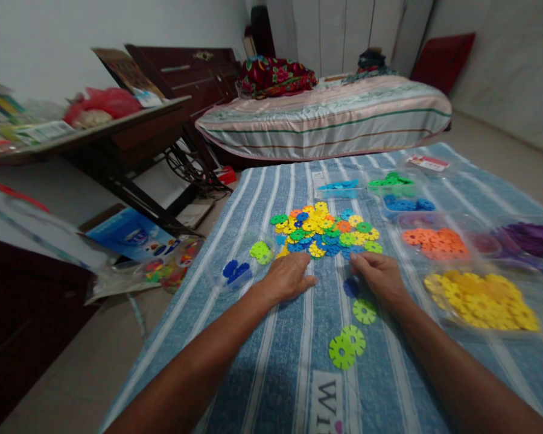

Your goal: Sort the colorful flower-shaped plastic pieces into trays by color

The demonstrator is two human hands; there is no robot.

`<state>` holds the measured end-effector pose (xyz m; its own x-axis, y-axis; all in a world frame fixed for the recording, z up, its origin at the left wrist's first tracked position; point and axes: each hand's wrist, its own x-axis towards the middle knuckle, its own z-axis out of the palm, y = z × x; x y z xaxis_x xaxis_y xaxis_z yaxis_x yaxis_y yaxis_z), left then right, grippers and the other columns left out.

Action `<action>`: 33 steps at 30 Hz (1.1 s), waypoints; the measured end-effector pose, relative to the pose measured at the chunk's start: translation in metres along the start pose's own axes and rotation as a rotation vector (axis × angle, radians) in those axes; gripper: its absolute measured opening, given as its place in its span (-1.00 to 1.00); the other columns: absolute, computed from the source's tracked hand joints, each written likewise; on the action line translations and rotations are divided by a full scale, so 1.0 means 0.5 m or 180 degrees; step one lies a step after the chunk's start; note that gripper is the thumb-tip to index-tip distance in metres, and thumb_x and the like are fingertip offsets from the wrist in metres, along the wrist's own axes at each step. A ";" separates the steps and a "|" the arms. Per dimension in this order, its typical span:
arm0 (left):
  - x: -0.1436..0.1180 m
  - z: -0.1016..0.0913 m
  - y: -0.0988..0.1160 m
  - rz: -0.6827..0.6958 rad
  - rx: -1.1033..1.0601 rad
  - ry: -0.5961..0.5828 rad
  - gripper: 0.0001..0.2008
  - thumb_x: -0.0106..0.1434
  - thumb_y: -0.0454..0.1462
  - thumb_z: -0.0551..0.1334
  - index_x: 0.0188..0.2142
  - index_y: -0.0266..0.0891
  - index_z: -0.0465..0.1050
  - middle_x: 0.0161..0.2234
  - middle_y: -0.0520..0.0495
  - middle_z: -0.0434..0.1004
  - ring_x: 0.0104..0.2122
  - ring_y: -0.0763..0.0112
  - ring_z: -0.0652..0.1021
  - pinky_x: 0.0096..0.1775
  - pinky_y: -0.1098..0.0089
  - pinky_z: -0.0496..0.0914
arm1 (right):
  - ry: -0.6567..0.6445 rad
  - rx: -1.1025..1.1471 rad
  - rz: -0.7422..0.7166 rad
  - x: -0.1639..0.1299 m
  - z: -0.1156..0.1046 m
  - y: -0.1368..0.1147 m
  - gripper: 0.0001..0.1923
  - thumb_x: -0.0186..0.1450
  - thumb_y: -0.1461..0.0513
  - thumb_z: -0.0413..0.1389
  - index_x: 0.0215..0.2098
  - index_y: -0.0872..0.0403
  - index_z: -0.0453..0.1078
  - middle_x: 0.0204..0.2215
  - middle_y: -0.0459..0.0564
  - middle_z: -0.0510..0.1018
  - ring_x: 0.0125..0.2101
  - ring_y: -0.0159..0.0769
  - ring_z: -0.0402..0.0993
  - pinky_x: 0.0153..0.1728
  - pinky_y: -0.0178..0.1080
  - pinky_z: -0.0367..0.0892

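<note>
Home bedroom, bed [326, 117], wardrobe [339, 33]

Both hands flat on the striped cloth [271, 361], left hand [287, 278] and right hand [380, 276] at the near edge of the mixed disc pile [323, 232]. Green discs [350, 337] loose by the right wrist. Yellow discs [479, 301] heaped to the right, orange discs [429, 241] beyond.
</note>
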<state>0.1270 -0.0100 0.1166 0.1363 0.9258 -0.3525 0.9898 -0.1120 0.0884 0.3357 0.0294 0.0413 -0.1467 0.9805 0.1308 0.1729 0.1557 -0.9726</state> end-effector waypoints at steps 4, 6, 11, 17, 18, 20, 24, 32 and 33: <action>0.023 0.010 0.023 -0.0107 -0.0006 -0.0003 -0.63 0.28 -0.03 0.23 -0.08 -0.24 0.43 -0.05 -0.23 0.57 -0.05 0.10 0.55 -0.09 0.25 0.38 | -0.0005 -0.0013 -0.0006 0.002 0.001 0.003 -0.32 0.15 -0.33 0.14 -0.70 0.05 0.43 -0.72 -0.04 0.43 -0.64 -0.32 0.29 -0.56 -0.23 0.22; 0.032 0.014 0.030 -0.0144 -0.0029 -0.0007 -0.62 0.27 -0.03 0.23 -0.07 -0.24 0.43 -0.03 -0.24 0.57 -0.04 0.09 0.55 -0.09 0.24 0.40 | -0.0006 -0.0018 -0.0026 0.003 0.001 0.005 -0.32 0.16 -0.34 0.14 -0.70 0.05 0.43 -0.71 -0.04 0.44 -0.63 -0.31 0.32 -0.55 -0.23 0.22; 0.040 0.016 0.043 -0.0007 0.0121 -0.0094 -0.72 0.31 -0.09 0.19 -0.09 -0.21 0.43 -0.04 -0.19 0.58 0.00 0.14 0.55 -0.06 0.26 0.40 | -0.0009 -0.0034 -0.0033 0.003 0.001 0.007 -0.31 0.14 -0.35 0.13 -0.70 0.05 0.42 -0.73 -0.06 0.42 -0.64 -0.32 0.30 -0.56 -0.23 0.21; 0.038 0.016 0.043 0.0097 0.0137 -0.0077 -0.74 0.32 -0.11 0.18 -0.09 -0.19 0.41 -0.05 -0.16 0.58 -0.02 0.17 0.54 -0.05 0.26 0.40 | -0.0020 0.0007 -0.0038 0.003 0.000 0.011 -0.32 0.15 -0.34 0.14 -0.70 0.05 0.43 -0.71 -0.05 0.44 -0.62 -0.31 0.32 -0.55 -0.23 0.22; 0.038 0.016 0.043 0.0094 0.0121 -0.0069 -0.74 0.32 -0.11 0.18 -0.09 -0.20 0.41 -0.05 -0.17 0.58 -0.02 0.16 0.54 -0.05 0.26 0.40 | -0.0023 0.0009 -0.0037 0.004 0.001 0.012 -0.32 0.15 -0.34 0.14 -0.70 0.05 0.43 -0.70 -0.05 0.44 -0.62 -0.31 0.32 -0.54 -0.23 0.22; 0.039 0.018 0.042 0.0090 0.0081 -0.0061 -0.74 0.31 -0.12 0.18 -0.09 -0.20 0.42 -0.06 -0.17 0.58 -0.03 0.16 0.54 -0.06 0.26 0.40 | -0.0027 0.0016 -0.0032 0.004 0.001 0.014 -0.32 0.15 -0.33 0.14 -0.69 0.05 0.43 -0.70 -0.05 0.44 -0.62 -0.31 0.32 -0.53 -0.23 0.22; 0.042 0.020 0.043 0.0118 0.0035 -0.0077 -0.75 0.31 -0.15 0.18 -0.09 -0.21 0.42 -0.07 -0.16 0.59 -0.03 0.17 0.55 -0.06 0.28 0.39 | -0.0025 0.0009 -0.0013 0.003 0.002 0.016 -0.33 0.16 -0.32 0.15 -0.69 0.05 0.43 -0.70 -0.05 0.44 -0.62 -0.32 0.31 -0.54 -0.24 0.21; 0.048 0.026 0.042 0.0146 -0.0011 -0.0062 -0.76 0.30 -0.17 0.18 -0.09 -0.20 0.44 -0.08 -0.15 0.60 -0.04 0.16 0.56 -0.07 0.27 0.41 | -0.0016 -0.0048 -0.0039 0.003 0.001 0.011 -0.31 0.15 -0.35 0.13 -0.69 0.06 0.43 -0.70 -0.04 0.43 -0.62 -0.32 0.31 -0.55 -0.24 0.22; 0.048 0.026 0.042 0.0145 -0.0011 -0.0063 -0.77 0.30 -0.18 0.17 -0.10 -0.20 0.44 -0.08 -0.15 0.60 -0.04 0.17 0.56 -0.07 0.28 0.41 | -0.0015 -0.0049 -0.0044 0.003 0.001 0.010 -0.31 0.15 -0.35 0.13 -0.69 0.06 0.43 -0.70 -0.04 0.43 -0.62 -0.32 0.31 -0.55 -0.24 0.22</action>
<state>0.1517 0.0050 0.0979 0.1820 0.9124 -0.3665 0.9824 -0.1525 0.1080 0.3357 0.0316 0.0364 -0.1536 0.9777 0.1434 0.1858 0.1711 -0.9676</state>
